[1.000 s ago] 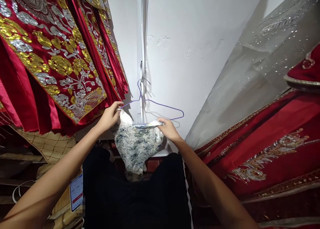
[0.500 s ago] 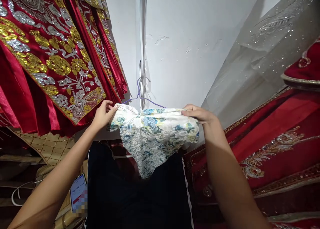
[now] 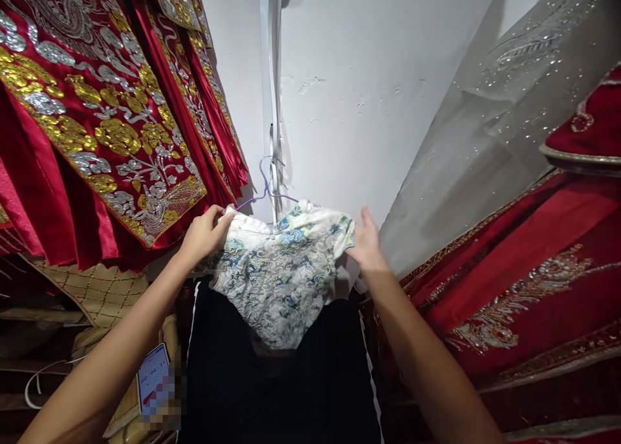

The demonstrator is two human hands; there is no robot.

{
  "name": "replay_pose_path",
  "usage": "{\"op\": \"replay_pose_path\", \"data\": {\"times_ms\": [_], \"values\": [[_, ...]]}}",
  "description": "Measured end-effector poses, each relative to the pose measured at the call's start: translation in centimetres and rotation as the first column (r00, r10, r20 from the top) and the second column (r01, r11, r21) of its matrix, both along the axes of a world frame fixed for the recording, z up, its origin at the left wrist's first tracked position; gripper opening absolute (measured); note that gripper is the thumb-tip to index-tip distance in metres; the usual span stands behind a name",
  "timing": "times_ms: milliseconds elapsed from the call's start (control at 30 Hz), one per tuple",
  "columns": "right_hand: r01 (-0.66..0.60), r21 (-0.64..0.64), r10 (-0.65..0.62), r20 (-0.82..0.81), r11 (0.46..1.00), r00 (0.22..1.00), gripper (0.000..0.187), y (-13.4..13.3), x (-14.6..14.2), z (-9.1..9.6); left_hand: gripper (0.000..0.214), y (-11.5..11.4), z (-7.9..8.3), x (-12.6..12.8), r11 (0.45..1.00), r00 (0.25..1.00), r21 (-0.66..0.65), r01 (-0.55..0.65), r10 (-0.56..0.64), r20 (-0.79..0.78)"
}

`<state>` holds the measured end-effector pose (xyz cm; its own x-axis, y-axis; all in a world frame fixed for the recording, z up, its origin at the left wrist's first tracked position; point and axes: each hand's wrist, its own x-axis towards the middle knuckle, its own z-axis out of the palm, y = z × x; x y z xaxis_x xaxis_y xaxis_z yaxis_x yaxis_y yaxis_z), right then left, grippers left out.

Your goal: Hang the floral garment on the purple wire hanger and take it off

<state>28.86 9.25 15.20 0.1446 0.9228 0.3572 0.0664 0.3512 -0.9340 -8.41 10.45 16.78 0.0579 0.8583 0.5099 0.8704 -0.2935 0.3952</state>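
Observation:
A small white garment with a blue and green floral pattern (image 3: pixel 279 272) hangs on a thin purple wire hanger (image 3: pixel 266 188) against the white wall. My left hand (image 3: pixel 204 233) pinches the garment's left shoulder where it meets the hanger. My right hand (image 3: pixel 365 243) is at the garment's right shoulder, fingers partly stretched and touching the cloth's edge; I cannot see a firm grip. The hanger's hook sits beside a white vertical strip (image 3: pixel 274 94) on the wall.
Red robes with gold and silver embroidery (image 3: pixel 97 120) hang at the left. A sheer sequined grey veil (image 3: pixel 490 127) and more red embroidered cloth (image 3: pixel 524 282) fill the right. A dark garment (image 3: pixel 272 386) lies below. A phone (image 3: pixel 152 379) rests at lower left.
The garment went from bunched under the hanger to spread over it. My right hand pulled the right side outward, then came back in and loosened its fingers. My left hand stayed put.

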Motion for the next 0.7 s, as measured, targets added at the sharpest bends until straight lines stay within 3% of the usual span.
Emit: {"op": "replay_pose_path", "data": {"times_ms": [100, 200, 300, 333, 400, 500, 567, 633, 700], "values": [[-0.263, -0.005, 0.261, -0.109, 0.965, 0.959, 0.097, -0.2, 0.7, 3.2, 0.050, -0.2, 1.0, 1.0, 0.994, 0.991, 0.007, -0.110, 0.110, -0.072], [-0.509, -0.031, 0.504, -0.091, 0.860, 0.859, 0.090, -1.5, -0.1, 5.6, 0.048, 0.0, 2.0, 2.0, 0.982, 0.984, 0.096, -0.161, 0.167, -0.057], [-0.640, -0.135, 0.654, 0.149, 0.756, 0.741, 0.066, -2.7, -1.4, 5.6, 0.047, -0.1, 2.0, 2.9, 0.986, 0.994, 0.164, -0.015, -0.003, 0.112], [-0.622, -0.153, 0.639, 0.259, 0.767, 0.724, 0.058, -2.8, -1.9, 5.0, 0.048, -0.3, 1.8, 3.3, 0.981, 0.976, 0.176, 0.077, -0.110, 0.189], [-0.515, -0.112, 0.504, 0.461, 0.850, 0.731, 0.053, -2.8, -3.1, 2.8, 0.050, -1.0, 1.2, 4.2, 0.948, 0.895, 0.190, 0.255, -0.306, 0.325], [-0.368, 0.043, 0.242, 0.681, 0.929, 0.691, 0.089, -2.4, -5.9, -1.5, 0.054, -2.9, 0.5, 6.5, 0.869, 0.761, 0.195, 0.454, -0.492, 0.423], [-0.360, 0.164, 0.093, 0.795, 0.918, 0.599, 0.108, -2.5, -8.2, -4.1, 0.060, -4.4, 0.5, 8.5, 0.814, 0.664, 0.173, 0.554, -0.558, 0.498], [-0.372, 0.312, -0.067, 0.836, 0.874, 0.545, 0.103, -2.8, -10.3, -6.0, 0.067, -5.7, 0.6, 10.3, 0.767, 0.527, 0.162, 0.621, -0.561, 0.639], [-0.345, 0.422, -0.182, 0.813, 0.838, 0.554, 0.092, -3.3, -11.4, -7.1, 0.065, -6.4, 0.6, 11.3, 0.728, 0.354, 0.171, 0.664, -0.508, 0.785]]}}
